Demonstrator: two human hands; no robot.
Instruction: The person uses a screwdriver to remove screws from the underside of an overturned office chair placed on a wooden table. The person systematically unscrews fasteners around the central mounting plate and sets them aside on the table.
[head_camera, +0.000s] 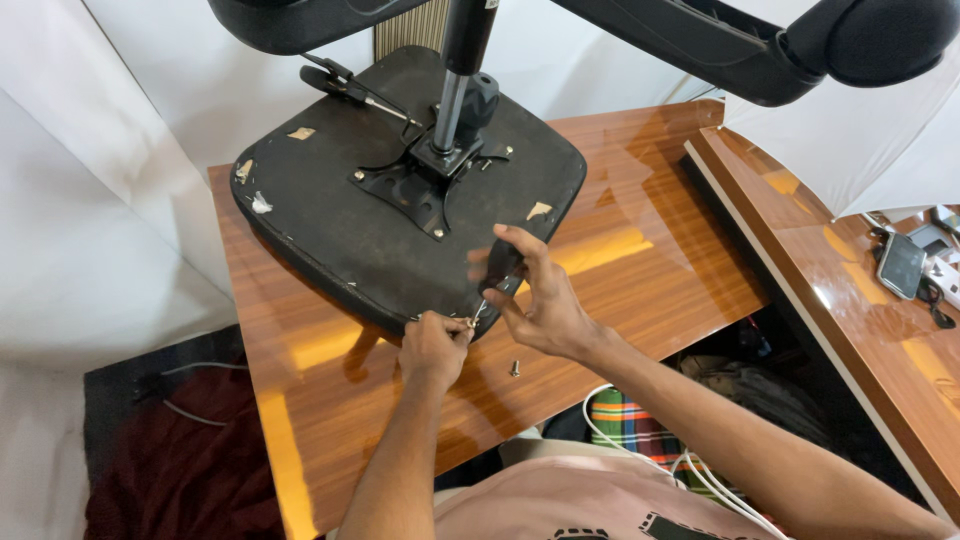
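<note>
Landmark: upturned chair seat (400, 190) on my worktop (620, 250).
Right hand (540, 305): grip wrapped on screwdriver (495, 275), shaft slanting down-left to seat's near edge.
Left hand (432, 345): nearer, pinching screw (468, 322) there.

Chair base (600, 20) cut off above

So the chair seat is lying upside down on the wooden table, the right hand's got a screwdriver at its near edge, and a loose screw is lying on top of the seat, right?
Not quite. The head view shows the loose screw lying on the table, just in front of the seat, not on it. The rest holds: the seat is upside down, and the right hand holds the screwdriver at its near edge.
</note>
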